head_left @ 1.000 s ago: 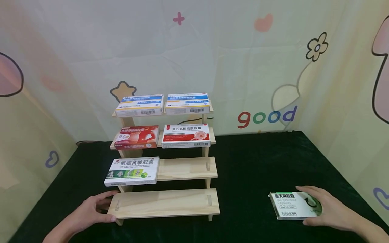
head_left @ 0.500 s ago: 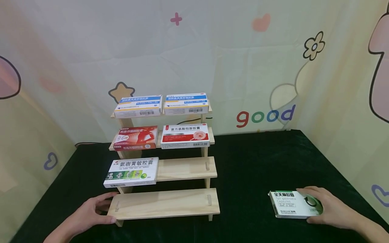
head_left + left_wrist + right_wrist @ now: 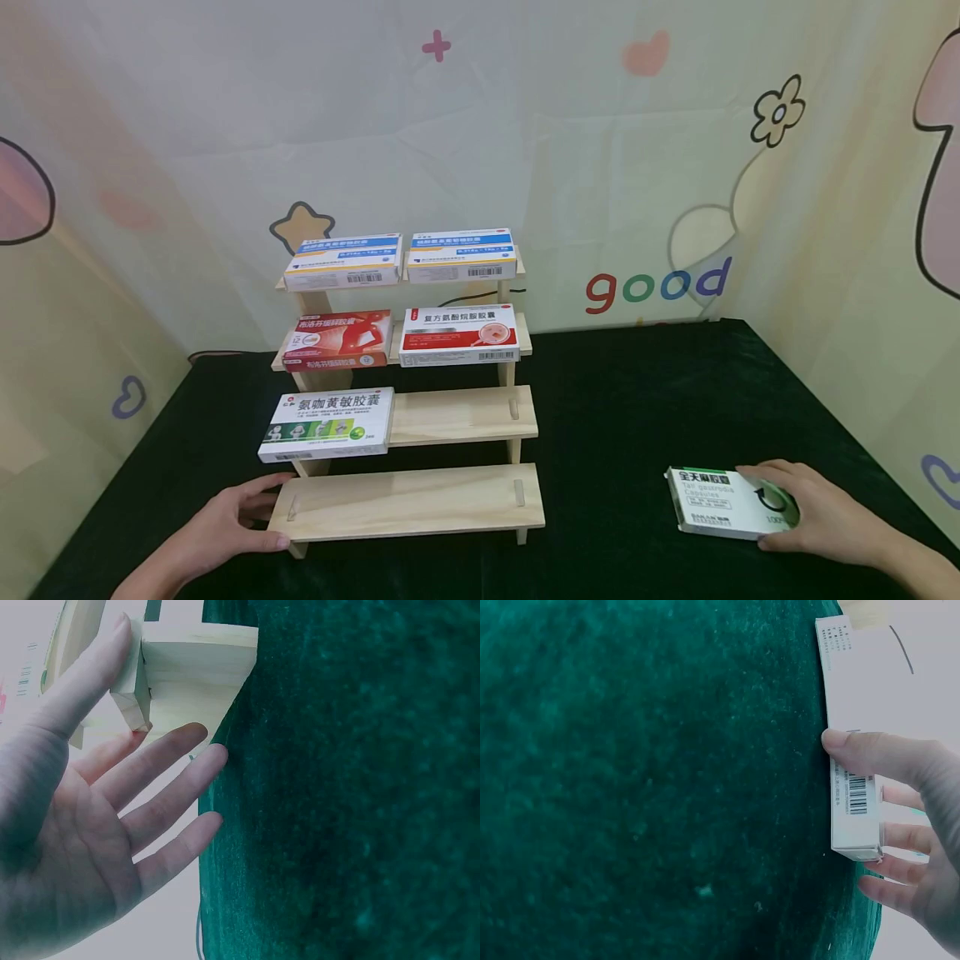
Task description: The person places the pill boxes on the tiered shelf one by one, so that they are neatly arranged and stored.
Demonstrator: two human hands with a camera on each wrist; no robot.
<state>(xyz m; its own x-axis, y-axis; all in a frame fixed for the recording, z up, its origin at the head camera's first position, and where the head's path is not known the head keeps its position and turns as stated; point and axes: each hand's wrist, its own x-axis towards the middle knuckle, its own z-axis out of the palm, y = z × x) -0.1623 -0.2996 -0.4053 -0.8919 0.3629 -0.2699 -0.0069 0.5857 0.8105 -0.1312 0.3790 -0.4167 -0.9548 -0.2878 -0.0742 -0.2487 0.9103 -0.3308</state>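
At the left end of the lowest board of a wooden step rack [image 3: 408,502], my left hand [image 3: 217,521] pinches the board between thumb and index finger. The other fingers of that hand [image 3: 97,817] stay spread in the left wrist view. On the right, my right hand [image 3: 821,512] grips a white and green medicine box [image 3: 716,504] by its right end. Its thumb lies on the near side of the box, beside a barcode [image 3: 856,795], with the fingers round the far side and end. The box lies label up, low over the dark green cloth.
Two blue and white medicine boxes [image 3: 461,255] sit on the top board. Below them are a red box [image 3: 337,340] and a white and red box [image 3: 459,335]. A white and green box [image 3: 326,423] lies left on the third board. A printed curtain [image 3: 480,150] hangs behind.
The right hand and its medicine box have shifted very slightly. My left hand keeps its hold on the rack, and the other boxes stay in place.
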